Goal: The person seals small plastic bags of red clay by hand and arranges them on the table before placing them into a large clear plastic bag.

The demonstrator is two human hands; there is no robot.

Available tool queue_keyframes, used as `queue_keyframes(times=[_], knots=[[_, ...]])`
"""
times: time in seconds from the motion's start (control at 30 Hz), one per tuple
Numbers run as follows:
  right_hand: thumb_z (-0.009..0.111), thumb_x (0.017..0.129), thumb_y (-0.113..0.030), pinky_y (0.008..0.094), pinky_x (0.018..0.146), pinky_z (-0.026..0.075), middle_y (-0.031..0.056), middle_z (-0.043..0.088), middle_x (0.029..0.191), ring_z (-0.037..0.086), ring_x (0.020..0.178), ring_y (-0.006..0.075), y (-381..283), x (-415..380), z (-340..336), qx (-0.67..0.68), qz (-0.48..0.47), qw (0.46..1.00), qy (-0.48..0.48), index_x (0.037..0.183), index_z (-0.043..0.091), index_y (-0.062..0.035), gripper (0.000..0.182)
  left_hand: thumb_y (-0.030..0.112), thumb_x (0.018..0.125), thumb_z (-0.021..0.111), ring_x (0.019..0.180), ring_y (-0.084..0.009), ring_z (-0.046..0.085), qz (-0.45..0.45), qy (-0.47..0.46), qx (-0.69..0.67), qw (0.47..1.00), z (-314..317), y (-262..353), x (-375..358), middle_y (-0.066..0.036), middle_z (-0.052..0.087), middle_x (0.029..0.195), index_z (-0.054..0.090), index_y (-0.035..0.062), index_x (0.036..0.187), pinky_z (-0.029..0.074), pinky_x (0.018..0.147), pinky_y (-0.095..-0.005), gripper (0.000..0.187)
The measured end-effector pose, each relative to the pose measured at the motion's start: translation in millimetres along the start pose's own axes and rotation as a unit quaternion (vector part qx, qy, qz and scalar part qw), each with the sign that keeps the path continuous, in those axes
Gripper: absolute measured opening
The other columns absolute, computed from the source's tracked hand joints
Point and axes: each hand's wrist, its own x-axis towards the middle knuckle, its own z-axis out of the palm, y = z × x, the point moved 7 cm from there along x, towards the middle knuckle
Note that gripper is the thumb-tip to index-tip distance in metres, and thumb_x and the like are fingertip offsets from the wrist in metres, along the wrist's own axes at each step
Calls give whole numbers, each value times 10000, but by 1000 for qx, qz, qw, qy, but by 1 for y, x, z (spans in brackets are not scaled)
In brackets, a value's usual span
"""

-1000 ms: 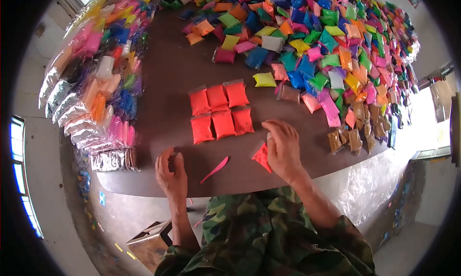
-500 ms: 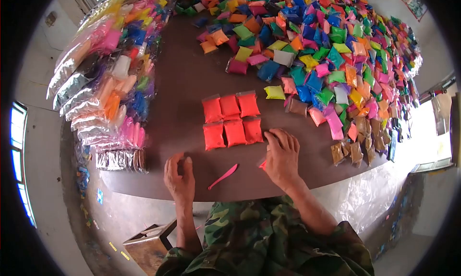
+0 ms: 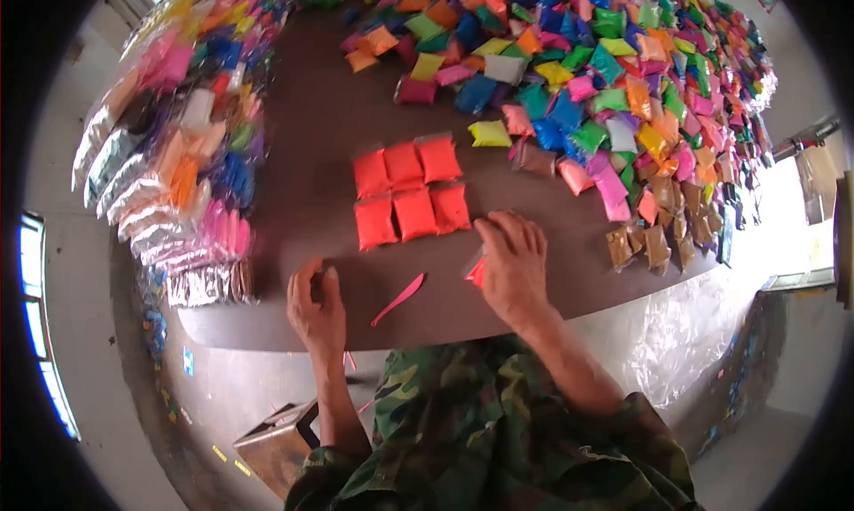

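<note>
Your right hand (image 3: 511,266) grasps an orange packet (image 3: 477,272) just beside the orange packet block (image 3: 405,195); left hand (image 3: 316,308) rests loosely curled; align it as the next row.

A packing workshop: brown table (image 3: 320,120) heaped with coloured powder sachets (image 3: 614,75).

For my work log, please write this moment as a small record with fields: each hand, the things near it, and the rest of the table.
right hand: grip closed on an orange-red packet, mostly hidden under it
left hand: curled at the table's near edge; contents cannot be told
between hands: pink stick lying flat
ahead: six orange-red packets, two rows of three
far right: heap of mixed-colour packets
left: filled clear bags
surface: dark table
</note>
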Motion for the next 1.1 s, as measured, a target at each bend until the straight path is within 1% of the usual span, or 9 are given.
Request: queue_keyframes(times=[0.03,0.13,0.3,0.4,0.53,0.6,0.73,0.87,1.1], knots=[[669,829,-105,542,1122,365,140,561,1333,525,1308,369,0,1,2,-14,-4,1000,-5,1283,651,-54,458,90,959,725,885,-237,679,5,3,3,1000,0,-2,-1,-109,711,991,709,35,1119,535,805,-364,171],[657,835,-98,549,1125,360,141,562,1331,517,1315,371,-1,1,-2,1,-3,1000,11,1283,652,-52,450,108,971,717,879,-217,674,11,3,13,1000,1,-8,-2,-99,720,995,713,30,1113,538,808,-352,162],[624,959,-115,511,1124,374,112,586,1347,540,1297,322,12,-5,-4,63,26,998,11,1281,639,-60,326,100,966,716,861,-214,673,14,7,-7,1000,-1,-9,-3,-100,720,984,713,20,1115,540,793,-348,169],[642,955,-124,505,1109,399,103,583,1365,557,1286,328,22,-10,-5,129,39,991,0,1254,652,-56,307,96,959,721,837,-213,669,1,3,-40,999,-4,-6,-5,-107,717,965,713,13,1113,540,780,-346,175],[704,929,-162,494,1076,437,78,609,1340,583,1271,304,5,-33,-37,106,-37,994,7,1235,684,-84,316,98,890,790,879,-259,673,-13,-57,-47,997,-7,5,-17,-122,698,983,716,33,1090,539,786,-389,223],[732,912,-173,485,1059,455,68,624,1320,594,1261,285,-7,-47,-42,85,-79,993,-22,1228,699,-103,326,111,857,815,913,-275,671,51,-68,-29,996,-3,32,-30,-114,698,1019,728,42,1074,537,794,-400,244],[749,891,-147,464,1049,465,54,638,1294,614,1235,264,-5,-53,-44,78,-94,992,-13,1238,704,-120,352,130,813,837,967,-307,653,172,-117,68,976,18,74,-53,-93,683,1068,748,63,1056,524,825,-423,268],[751,867,-105,456,1042,470,50,639,1310,628,1210,270,10,-51,-52,62,-105,992,7,1230,700,-105,366,74,856,777,942,-318,632,164,-152,56,973,31,77,-58,-82,655,1034,727,61,973,510,841,-435,127],[748,856,-71,477,1041,472,66,642,1325,635,1196,286,45,-60,-74,47,-46,998,16,1221,701,-69,368,37,879,749,907,-328,638,177,-174,58,967,35,87,-55,-104,656,998,657,45,949,520,801,-443,116]])
